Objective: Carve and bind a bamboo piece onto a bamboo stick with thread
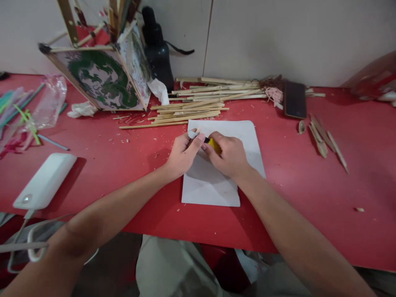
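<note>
Over a white sheet [213,190] on the red table, my two hands almost meet. My right hand [232,154] is closed around the yellow handle of a small knife [214,146] with a black collar. The knife's grey blade points left, into the fingers of my left hand [182,156]. Those fingers are pinched on a small pale wooden piece [199,129], of which only a tip shows. My left thumb lies beside the blade; whether it presses on it I cannot tell.
Bamboo sticks [188,112] lie behind the sheet, with a phone [295,99] to their right. A dragon-painted holder [99,78] and a black bottle [159,57] stand at the back left. A white power bank [46,180] sits at left, carved wooden pieces [318,140] at right.
</note>
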{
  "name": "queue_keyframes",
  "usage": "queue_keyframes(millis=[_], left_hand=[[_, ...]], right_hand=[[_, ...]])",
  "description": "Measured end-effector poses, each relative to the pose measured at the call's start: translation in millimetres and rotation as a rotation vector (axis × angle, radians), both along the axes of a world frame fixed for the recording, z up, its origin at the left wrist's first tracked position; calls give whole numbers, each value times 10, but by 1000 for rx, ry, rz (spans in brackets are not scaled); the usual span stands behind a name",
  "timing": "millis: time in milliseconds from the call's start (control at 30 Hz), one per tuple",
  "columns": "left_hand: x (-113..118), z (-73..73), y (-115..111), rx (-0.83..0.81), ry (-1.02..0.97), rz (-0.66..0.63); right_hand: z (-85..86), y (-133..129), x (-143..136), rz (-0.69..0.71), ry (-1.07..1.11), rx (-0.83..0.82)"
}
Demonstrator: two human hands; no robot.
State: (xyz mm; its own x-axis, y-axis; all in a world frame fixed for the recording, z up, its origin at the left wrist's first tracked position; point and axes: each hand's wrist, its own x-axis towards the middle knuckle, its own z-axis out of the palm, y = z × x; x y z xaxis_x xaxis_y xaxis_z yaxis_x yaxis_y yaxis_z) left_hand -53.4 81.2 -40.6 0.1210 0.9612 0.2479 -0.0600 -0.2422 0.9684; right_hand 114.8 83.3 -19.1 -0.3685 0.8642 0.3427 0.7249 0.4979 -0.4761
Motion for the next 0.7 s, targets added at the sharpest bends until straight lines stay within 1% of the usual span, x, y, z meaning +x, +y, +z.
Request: queue_keyframes(millis=[200, 333, 467, 567, 700], left_hand=[[-41, 143, -13, 97, 115, 68], [-50, 148, -33, 125, 215, 145], [-45, 122, -47, 109, 232, 196], [-45, 98, -65, 119, 244, 202], [-48, 77, -107, 155, 257, 149]], right_hand=[[-30, 18, 43, -46, 2, 63], [-54, 20, 38, -86, -16, 121], [-48, 10, 18, -110, 8, 127], [-24, 4, 14, -64, 29, 80], [16, -3, 16, 50, 59, -17]])
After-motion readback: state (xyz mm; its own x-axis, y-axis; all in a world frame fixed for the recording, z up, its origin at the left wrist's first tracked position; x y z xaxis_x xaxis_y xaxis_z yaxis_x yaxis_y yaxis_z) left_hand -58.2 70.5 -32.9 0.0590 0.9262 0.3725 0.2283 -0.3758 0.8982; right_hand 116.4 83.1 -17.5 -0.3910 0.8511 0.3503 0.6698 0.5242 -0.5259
